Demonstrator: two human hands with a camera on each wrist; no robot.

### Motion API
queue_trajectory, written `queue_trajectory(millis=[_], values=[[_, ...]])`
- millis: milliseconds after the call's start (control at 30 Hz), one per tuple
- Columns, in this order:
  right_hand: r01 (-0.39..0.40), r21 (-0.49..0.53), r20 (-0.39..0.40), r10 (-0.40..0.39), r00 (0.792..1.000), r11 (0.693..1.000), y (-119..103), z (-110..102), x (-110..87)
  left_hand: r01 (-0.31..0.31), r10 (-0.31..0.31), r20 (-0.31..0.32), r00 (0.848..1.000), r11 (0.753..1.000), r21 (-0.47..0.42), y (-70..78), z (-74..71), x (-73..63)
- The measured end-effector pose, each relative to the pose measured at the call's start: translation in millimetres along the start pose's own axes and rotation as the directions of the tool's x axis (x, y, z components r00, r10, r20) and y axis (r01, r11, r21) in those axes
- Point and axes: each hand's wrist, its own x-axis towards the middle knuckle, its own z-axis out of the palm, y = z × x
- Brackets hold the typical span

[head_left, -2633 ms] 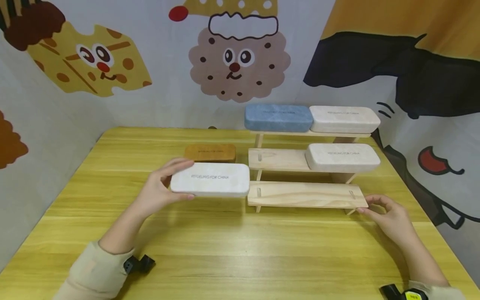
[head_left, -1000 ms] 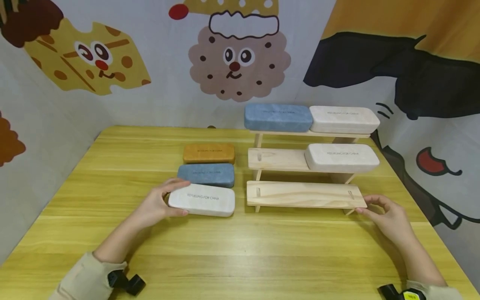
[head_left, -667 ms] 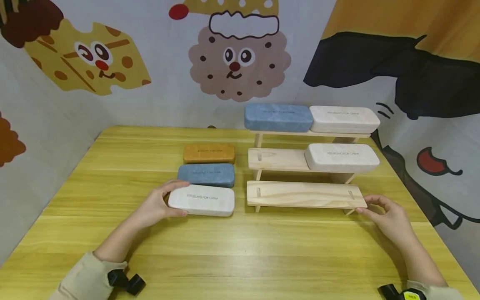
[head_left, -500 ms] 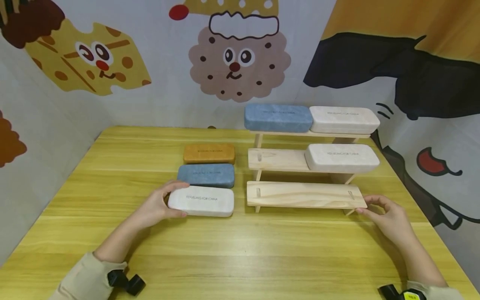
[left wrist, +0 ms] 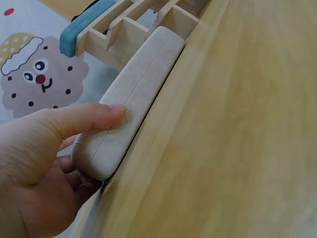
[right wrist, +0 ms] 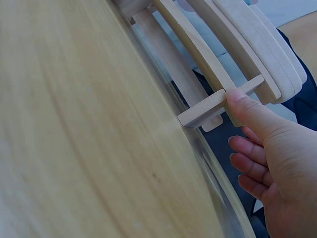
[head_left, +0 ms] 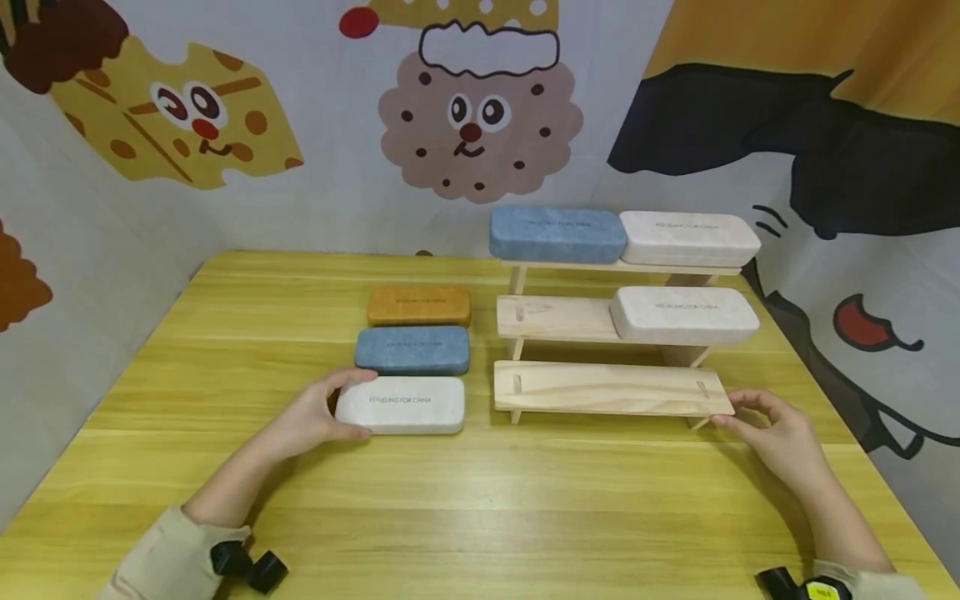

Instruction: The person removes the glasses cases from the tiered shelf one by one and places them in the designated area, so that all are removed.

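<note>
My left hand (head_left: 311,417) grips the left end of a white glasses case (head_left: 408,406), its thumb (left wrist: 116,114) on the near side along the seam. The case lies on the table in front of a blue glasses case (head_left: 412,350), with an orange glasses case (head_left: 418,306) behind that. At the right, my right hand (head_left: 780,437) pinches the right end of the lowest board of a three-step wooden display rack (head_left: 607,389). In the right wrist view the thumb (right wrist: 237,95) presses on the board's end, the other fingers curled beneath.
On the rack's top step sit a blue case (head_left: 557,236) and a white case (head_left: 690,239). Another white case (head_left: 686,316) stands on the right half of the middle step. Bare wooden table (head_left: 487,517) spreads in front, and a cartoon-print cloth (head_left: 330,125) hangs behind.
The left hand has brought the white case down and left from beside the rack onto the table, then shifted it slightly toward me and straightened it. The right hand has kept its hold.
</note>
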Motion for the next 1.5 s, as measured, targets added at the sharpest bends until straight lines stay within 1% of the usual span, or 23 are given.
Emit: queue_trajectory(millis=[267,467,600,767,833,933,1100,1300,1367,1500], values=[[0.008,0.005,-0.005,-0.008,1.0,1.0,-0.7,0.9,1.4,-0.001,0.001,0.025,1.0,1.0,0.003,1.5,-3.5,1.4],[0.011,0.0,-0.005,-0.011,1.0,1.0,-1.4,1.0,1.5,-0.003,0.003,0.02,1.0,1.0,0.013,4.7,-8.8,0.6],[0.014,-0.001,-0.005,-0.014,1.0,1.0,-1.9,0.6,1.7,-0.016,0.016,0.014,1.0,1.0,0.023,8.5,-13.8,-1.2],[-0.001,-0.002,-0.002,0.001,1.0,1.0,-2.8,0.3,1.5,-0.059,0.059,0.004,0.998,0.998,0.01,13.7,-18.0,-0.5],[-0.011,-0.002,0.0,0.011,1.0,1.0,-3.2,0.3,1.5,-0.074,0.074,-0.004,0.997,0.997,0.004,16.9,-18.6,0.3],[-0.021,-0.002,0.001,0.021,1.0,1.0,-3.1,0.2,1.2,-0.083,0.083,-0.017,0.996,0.997,0.013,22.9,-18.3,1.3],[-0.018,-0.003,-0.001,0.018,1.0,1.0,-3.4,0.0,1.0,-0.096,0.098,-0.034,0.995,0.994,0.044,34.3,-16.6,2.5],[-0.019,-0.005,-0.009,0.019,1.0,1.0,-3.3,0.3,1.0,-0.111,0.114,-0.051,0.992,0.992,0.058,48.3,-14.8,4.8],[-0.017,0.001,-0.007,0.017,1.0,1.0,-3.2,0.2,0.7,-0.119,0.122,-0.054,0.991,0.991,0.055,52.8,-13.8,6.3],[-0.011,0.009,-0.003,0.011,1.0,1.0,-2.7,0.1,0.1,-0.142,0.142,-0.052,0.988,0.99,0.012,62.5,-10.4,10.8]])
